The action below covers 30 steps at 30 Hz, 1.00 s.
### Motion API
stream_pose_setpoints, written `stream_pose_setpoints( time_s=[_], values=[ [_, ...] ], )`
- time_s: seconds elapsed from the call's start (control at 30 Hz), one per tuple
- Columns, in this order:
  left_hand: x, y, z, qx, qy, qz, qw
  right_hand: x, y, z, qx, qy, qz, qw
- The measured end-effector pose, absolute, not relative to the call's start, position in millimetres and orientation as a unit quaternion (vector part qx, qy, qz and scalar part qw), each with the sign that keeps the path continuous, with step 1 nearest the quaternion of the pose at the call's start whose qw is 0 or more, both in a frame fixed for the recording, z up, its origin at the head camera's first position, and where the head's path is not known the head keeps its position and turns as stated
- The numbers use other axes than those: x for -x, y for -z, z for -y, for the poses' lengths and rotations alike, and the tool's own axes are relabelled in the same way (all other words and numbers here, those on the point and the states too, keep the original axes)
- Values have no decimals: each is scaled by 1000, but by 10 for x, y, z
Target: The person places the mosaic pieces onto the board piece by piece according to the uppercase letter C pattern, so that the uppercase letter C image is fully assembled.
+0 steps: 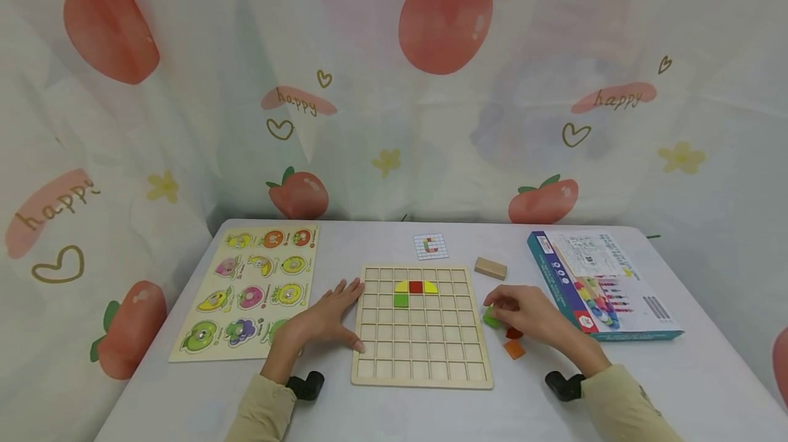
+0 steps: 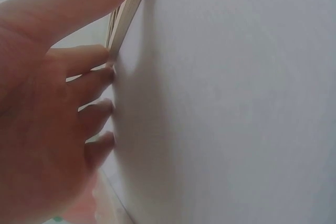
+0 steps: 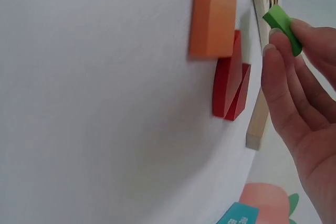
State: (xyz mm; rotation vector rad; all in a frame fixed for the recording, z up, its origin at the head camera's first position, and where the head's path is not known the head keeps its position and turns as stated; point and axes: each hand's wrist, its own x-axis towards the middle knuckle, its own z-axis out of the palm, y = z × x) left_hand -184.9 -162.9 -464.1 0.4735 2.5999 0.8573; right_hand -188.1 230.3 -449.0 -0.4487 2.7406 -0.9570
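A wooden grid board lies at the middle of the table. Near its top sit a red square with a yellow rounded piece on either side, and a green square one row below. Spread along the board's left edge, my left hand touches it with thumb and fingertips. My right hand, just right of the board, pinches a small green block between thumb and fingers. Under that hand lie red pieces and an orange square block.
A pattern card lies behind the board, with a plain wooden block at its back right. A fruit picture board is on the left and a teal-edged box on the right. A printed curtain hangs behind the table.
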Motion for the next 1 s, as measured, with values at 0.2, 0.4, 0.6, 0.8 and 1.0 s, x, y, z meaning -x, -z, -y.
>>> stream_pose_setpoints(
  time_s=[0.2, 0.4, 0.6, 0.8, 1.0],
  values=[
    [1847, 4616, 1622, -160, -305, -921, 180, 1894, 4477, -2196, 157, 346, -920, 97],
    [1853, 4625, 1626, -159, -308, -920, 182, 1910, 4479, -2072, 157, 378, -906, 105],
    [1855, 4632, 1624, -157, -306, -921, 183, 1925, 4478, -1935, 159, 415, -888, 120],
    [1846, 4609, 1618, -158, -313, -918, 186, 1946, 4478, -1798, 183, 418, -882, 122],
    [1829, 4595, 1621, -158, -309, -919, 188, 1956, 4488, -1687, 200, 406, -885, 111]
  ],
)
